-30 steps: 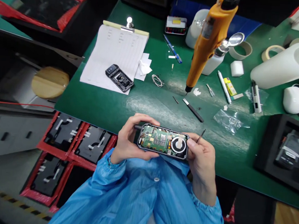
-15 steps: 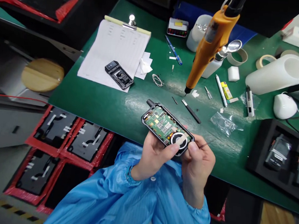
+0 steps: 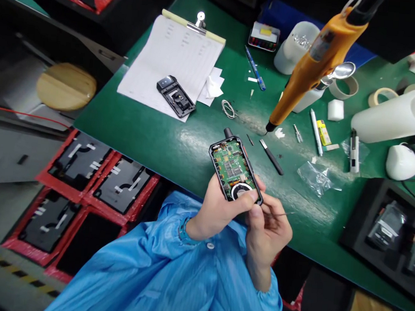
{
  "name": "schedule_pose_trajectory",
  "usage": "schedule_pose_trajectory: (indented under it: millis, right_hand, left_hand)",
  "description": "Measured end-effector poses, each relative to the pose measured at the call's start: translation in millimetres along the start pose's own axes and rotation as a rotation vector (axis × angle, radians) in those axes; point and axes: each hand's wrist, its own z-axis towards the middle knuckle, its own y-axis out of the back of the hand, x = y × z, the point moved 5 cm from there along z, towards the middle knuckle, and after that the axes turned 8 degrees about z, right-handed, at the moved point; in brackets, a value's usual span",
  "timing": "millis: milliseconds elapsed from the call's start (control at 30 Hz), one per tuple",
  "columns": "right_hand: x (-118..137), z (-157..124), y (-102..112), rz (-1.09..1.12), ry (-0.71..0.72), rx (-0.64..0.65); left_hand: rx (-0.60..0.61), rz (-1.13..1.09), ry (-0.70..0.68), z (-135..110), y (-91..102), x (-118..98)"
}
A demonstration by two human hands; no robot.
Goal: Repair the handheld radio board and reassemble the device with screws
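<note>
My left hand (image 3: 218, 208) grips the lower end of an opened handheld device (image 3: 235, 169), its green circuit board and round speaker facing up and its short antenna pointing away from me. My right hand (image 3: 268, 231) is closed at the device's lower right corner, thumb near the speaker, with thin tweezers (image 3: 281, 213) sticking out to the right between its fingers. Both hands hover over the near edge of the green mat (image 3: 158, 142).
An orange electric screwdriver (image 3: 313, 63) hangs above the mat. A clipboard (image 3: 175, 58) carries a black housing part (image 3: 176, 96). A black tool (image 3: 272, 157), plastic bag (image 3: 316, 175), pens, tape rolls and white containers lie at right. Red trays (image 3: 85, 170) sit left; a black foam tray (image 3: 390, 230) sits right.
The device has turned from lying crosswise to pointing away from me. My left hand shifted from its far end to its lower end, beside my right hand.
</note>
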Motion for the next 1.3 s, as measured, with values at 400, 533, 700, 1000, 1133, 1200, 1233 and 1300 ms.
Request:
schedule_pose_trajectory:
  millis: [400,533,700,1000,1133,1200,1233,1300]
  right_hand:
    - [1.0,-1.3,0.9,-0.039,-0.014,-0.021]
    - [-1.2,-1.1,2.6,-0.044,-0.032,-0.015]
    - [-2.2,0.0,4.7,-0.043,-0.03,-0.008]
    - [-8.6,-1.9,9.9,-0.056,-0.065,0.022]
    - [-9.5,-2.5,12.7,-0.049,-0.068,0.023]
    - [-9.8,-2.9,13.2,-0.042,-0.07,0.025]
    - [-9.9,-3.0,13.3,-0.036,-0.069,0.026]
    - [-10.1,-3.1,13.4,-0.018,-0.067,0.028]
  left_hand:
    - [0.067,0.014,0.017,0.1,0.3,-4.7]
    - [0.063,0.027,0.012,1.2,0.5,-5.9]
    - [0.068,0.043,0.021,1.8,-0.8,-9.0]
    - [0.081,0.115,-0.026,2.9,-0.6,-16.5]
    - [0.069,0.128,-0.05,3.1,-0.7,-17.7]
    - [0.057,0.122,-0.059,2.7,-0.9,-17.8]
    - [0.052,0.118,-0.06,2.4,-1.0,-17.6]
    - [0.047,0.113,-0.054,2.0,-1.3,-16.9]
